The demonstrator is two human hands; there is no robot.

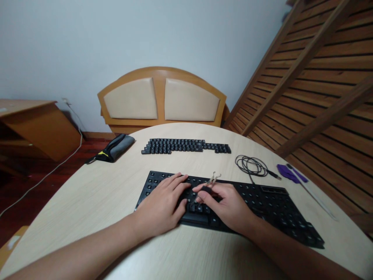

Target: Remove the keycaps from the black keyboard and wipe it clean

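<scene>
A black keyboard (253, 198) lies slantwise on the table, with many keycaps off and several still on near its bottom row. My left hand (166, 198) rests flat over its left part, fingers stretched out and holding nothing. Over the middle of the keyboard, my right hand (227, 202) is closed on a keycap puller (214, 179), whose two wire prongs stick up past the fingers. A small black piece shows between thumb and fingers; I cannot tell whether it is the puller's handle or a keycap. Loose black keycaps (175, 145) stand in rows beyond the keyboard.
A coiled black cable (252, 166) lies behind the keyboard. To the right are a purple cloth (287, 174) and a thin white stick-like brush (316, 196). A grey and black pouch (118, 147) sits at the table's (96, 206) left edge. A headboard (161, 97) stands behind.
</scene>
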